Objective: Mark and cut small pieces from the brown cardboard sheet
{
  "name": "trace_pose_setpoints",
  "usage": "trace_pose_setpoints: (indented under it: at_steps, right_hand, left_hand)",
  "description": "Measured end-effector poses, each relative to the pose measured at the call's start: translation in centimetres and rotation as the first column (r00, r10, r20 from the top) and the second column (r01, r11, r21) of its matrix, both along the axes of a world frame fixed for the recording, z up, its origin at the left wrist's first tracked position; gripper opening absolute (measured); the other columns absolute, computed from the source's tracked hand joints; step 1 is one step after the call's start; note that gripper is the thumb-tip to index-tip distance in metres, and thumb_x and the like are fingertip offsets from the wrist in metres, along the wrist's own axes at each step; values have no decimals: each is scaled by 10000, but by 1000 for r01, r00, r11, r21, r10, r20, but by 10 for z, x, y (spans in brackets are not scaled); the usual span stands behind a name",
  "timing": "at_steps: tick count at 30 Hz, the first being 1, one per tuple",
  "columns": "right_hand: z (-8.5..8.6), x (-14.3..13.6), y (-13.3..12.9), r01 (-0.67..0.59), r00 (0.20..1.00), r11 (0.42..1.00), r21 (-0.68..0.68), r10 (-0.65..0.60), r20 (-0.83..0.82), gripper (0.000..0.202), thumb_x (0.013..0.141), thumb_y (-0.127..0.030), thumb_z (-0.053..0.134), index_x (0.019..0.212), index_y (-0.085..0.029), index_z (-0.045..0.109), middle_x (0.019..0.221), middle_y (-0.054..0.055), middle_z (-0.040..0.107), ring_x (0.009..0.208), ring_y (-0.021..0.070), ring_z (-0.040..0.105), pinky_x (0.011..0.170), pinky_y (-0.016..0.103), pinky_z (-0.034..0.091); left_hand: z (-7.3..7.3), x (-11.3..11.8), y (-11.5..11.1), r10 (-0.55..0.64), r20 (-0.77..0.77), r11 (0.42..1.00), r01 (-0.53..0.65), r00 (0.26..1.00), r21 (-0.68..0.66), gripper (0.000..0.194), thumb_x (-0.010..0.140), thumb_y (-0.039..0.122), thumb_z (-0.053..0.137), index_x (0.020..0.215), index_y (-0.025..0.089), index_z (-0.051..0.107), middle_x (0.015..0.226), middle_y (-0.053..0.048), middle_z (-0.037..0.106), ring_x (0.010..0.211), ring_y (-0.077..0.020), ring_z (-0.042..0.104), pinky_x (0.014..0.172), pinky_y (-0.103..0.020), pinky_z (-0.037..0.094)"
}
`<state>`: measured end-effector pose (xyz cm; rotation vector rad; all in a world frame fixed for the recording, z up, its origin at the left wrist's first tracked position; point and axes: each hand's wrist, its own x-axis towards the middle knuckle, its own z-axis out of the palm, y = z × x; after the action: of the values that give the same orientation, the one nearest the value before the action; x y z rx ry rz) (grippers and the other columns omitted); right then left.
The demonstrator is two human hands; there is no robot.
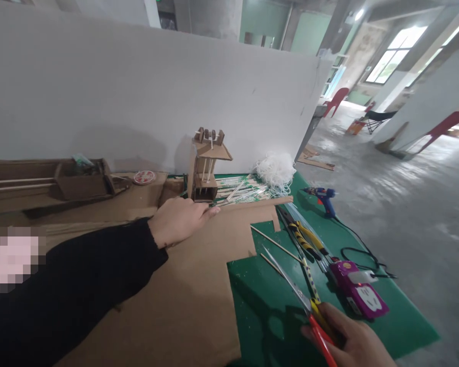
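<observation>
My right hand (352,334), at the lower right, is closed on scissors (296,289) with red and yellow handles. Their blades point up and left over the green mat (263,311). Over the far edge of a large brown cardboard sheet (183,300) lies my left hand (181,220), back upward, fingers curled and partly hidden. What it grips does not show. Just behind it stands a small cardboard tower (204,173) with thin sticks inside and small wheels on top. A cut step in the sheet's right edge faces the scissors, beside thin wooden sticks (276,242).
Yellow-black pliers (304,237), a purple device (357,290) and a blue glue gun (323,196) lie to the right. White string (277,171) is heaped by the grey partition (153,92). A cardboard box structure (84,181) and a red-white disc (144,177) are at left.
</observation>
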<state>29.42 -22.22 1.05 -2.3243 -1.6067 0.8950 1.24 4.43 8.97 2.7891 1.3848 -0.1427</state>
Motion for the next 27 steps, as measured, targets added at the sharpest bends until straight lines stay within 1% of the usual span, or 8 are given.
trace_pose_setpoints:
  at_steps: [4, 7, 11, 14, 17, 20, 23, 27]
  right_hand:
    - [-11, -4, 5, 56, 994, 991, -119, -44, 102, 427, 870, -602, 493, 1047, -253, 663, 861, 73, 776, 737, 269, 719, 600, 293, 511]
    - [-14, -12, 10, 85, 961, 988, -127, -47, 271, 420, 887, -535, 473, 1123, -235, 649, 884, 118, 789, 756, 311, 744, 570, 323, 517]
    - [-13, -22, 13, 59, 923, 996, -67, -29, 383, 338, 917, -469, 433, 1016, -228, 648, 821, 132, 790, 698, 316, 752, 521, 329, 510]
    - [-12, -28, 15, 50, 922, 996, -79, -16, 386, 376, 933, -478, 403, 1080, -204, 616, 919, 156, 788, 761, 325, 759, 562, 358, 547]
    - [-15, -32, 16, 23, 923, 998, -60, 1, 384, 392, 947, -479, 384, 1122, -187, 578, 956, 162, 779, 818, 324, 757, 629, 381, 570]
    - [-18, -32, 16, 6, 920, 1000, -25, 4, 391, 358, 948, -464, 385, 1090, -198, 577, 923, 153, 780, 795, 321, 756, 607, 371, 564]
    - [-17, -32, 16, 13, 925, 1000, -25, -2, 380, 346, 941, -469, 392, 1065, -208, 582, 903, 144, 783, 781, 327, 758, 595, 372, 561]
    - [-9, -39, 19, 41, 948, 998, -37, -28, 318, 335, 934, -482, 411, 1084, -225, 565, 934, 124, 785, 784, 301, 764, 578, 332, 560]
  left_hand:
    - [-22, 3, 1, -6, 3, 999, 6, 1000, -52, 714, 956, 629, 112, 874, 215, 689, 842, -148, 737, 816, -348, 702, 702, -433, 483]
    - [-33, 4, 2, -17, 30, 995, 20, 999, -101, 622, 985, 548, 141, 938, 197, 653, 851, -146, 732, 820, -323, 702, 718, -411, 480]
    - [-30, -2, 6, -74, 108, 975, 94, 991, -203, 494, 1006, 463, 178, 1109, 203, 585, 1038, -108, 722, 941, -258, 687, 783, -348, 484]
    - [-21, -16, 9, -109, 147, 956, 144, 983, -255, 458, 977, 484, 306, 1257, 198, 530, 1282, -114, 636, 1134, -245, 617, 913, -335, 464]
    - [-19, -37, 7, -152, 122, 938, 182, 981, -294, 546, 851, 534, 539, 1301, 225, 546, 1397, -117, 549, 1282, -298, 505, 1058, -403, 387]
    - [-24, -57, -1, -152, 51, 935, 160, 987, -318, 690, 733, 520, 674, 1366, 291, 520, 1520, -102, 416, 1399, -354, 360, 1122, -487, 322]
    - [-33, -70, -7, -136, 56, 939, 147, 989, -310, 731, 720, 458, 705, 1403, 326, 480, 1567, -85, 343, 1424, -357, 326, 1131, -497, 322]
    - [-38, -76, -8, -144, 108, 948, 169, 984, -271, 592, 826, 368, 607, 1401, 343, 470, 1571, -69, 328, 1404, -331, 371, 1112, -481, 360]
